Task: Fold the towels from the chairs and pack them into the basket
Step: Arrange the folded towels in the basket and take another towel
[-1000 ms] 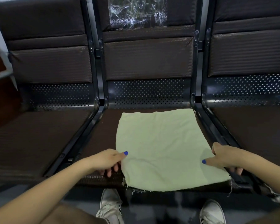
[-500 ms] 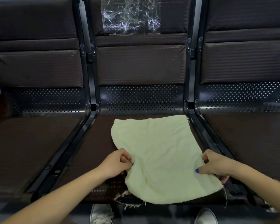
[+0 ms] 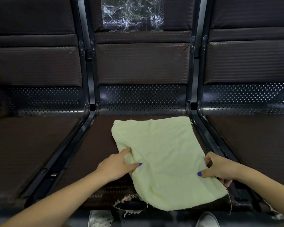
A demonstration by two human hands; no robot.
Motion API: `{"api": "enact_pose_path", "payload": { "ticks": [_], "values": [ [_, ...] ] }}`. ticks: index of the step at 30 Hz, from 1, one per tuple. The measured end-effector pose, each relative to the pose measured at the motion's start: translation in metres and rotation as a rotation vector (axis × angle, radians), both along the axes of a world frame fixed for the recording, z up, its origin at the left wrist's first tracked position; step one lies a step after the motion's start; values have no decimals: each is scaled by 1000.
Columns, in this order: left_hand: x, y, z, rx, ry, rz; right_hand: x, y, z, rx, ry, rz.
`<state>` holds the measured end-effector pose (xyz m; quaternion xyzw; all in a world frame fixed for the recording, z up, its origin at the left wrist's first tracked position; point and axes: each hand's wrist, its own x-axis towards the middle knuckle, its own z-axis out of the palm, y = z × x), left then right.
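Barely begun: a pale towel [image 3: 162,154] lies unfolded on the middle chair [image 3: 143,63], left hand [image 3: 116,166] pinching its nine o'clock edge, right hand [image 3: 220,169] its three o'clock edge; no basket in sight.

My left hand [image 3: 116,166]: fingers other than index and thumb tucked under the towel [image 3: 162,158], can't see them. Right hand [image 3: 220,169]: fingertips curl below the towel's right edge, mostly hidden. Both my forearms cut off by the bottom frame edge. Towel covers most of the middle seat [image 3: 98,145]; torn front edge there is dim, detail unclear. Shoes [image 3: 100,218] cropped at the bottom. Outer chairs cut off left and right. Clear plastic [image 3: 133,13] cropped at top.
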<state>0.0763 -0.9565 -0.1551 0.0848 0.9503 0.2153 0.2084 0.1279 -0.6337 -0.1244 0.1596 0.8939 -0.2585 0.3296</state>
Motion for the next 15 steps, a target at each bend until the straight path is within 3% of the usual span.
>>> {"api": "enact_pose_path", "payload": {
  "ticks": [3,12,15],
  "values": [
    [-6,-4,4,-100,20,-51,-1,2,-2,-16,6,-4],
    [-24,-29,12,34,25,-24,-1,4,-4,-53,16,-23],
    [-22,-48,15,-6,0,-51,-1,3,-4,-52,21,-24]
  ]
}}
